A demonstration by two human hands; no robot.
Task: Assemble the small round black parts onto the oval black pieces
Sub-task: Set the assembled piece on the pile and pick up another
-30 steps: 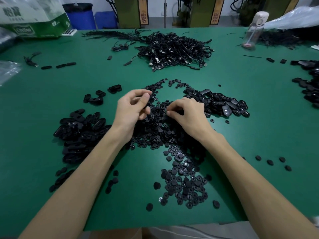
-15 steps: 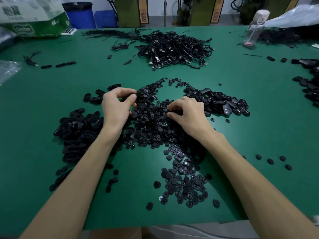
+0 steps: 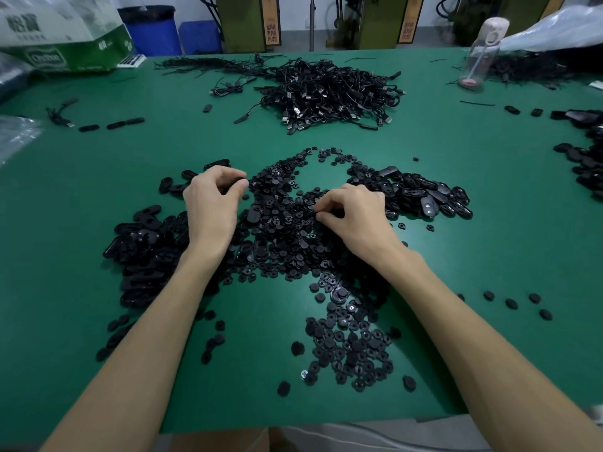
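A wide heap of small round black parts (image 3: 284, 230) covers the middle of the green table (image 3: 505, 243), with a second cluster (image 3: 352, 344) nearer me. Oval black pieces lie in one pile at the left (image 3: 143, 252) and another at the right (image 3: 427, 197). My left hand (image 3: 212, 207) rests at the heap's left edge, fingers curled and thumb against the index tip; whatever is between them is hidden. My right hand (image 3: 352, 216) is curled over the heap, its thumb and fingertips pinching a small round part at the surface.
A tangle of black cables (image 3: 329, 89) lies at the back centre. A clear bottle (image 3: 483, 50) stands back right, a green and white box (image 3: 65, 37) back left. More oval pieces (image 3: 587, 164) sit at the right edge. Loose round parts (image 3: 512, 303) dot the near right.
My left hand moved left from the heap's centre to its left edge and came down lower. My right hand stayed on the heap with its fingers working.
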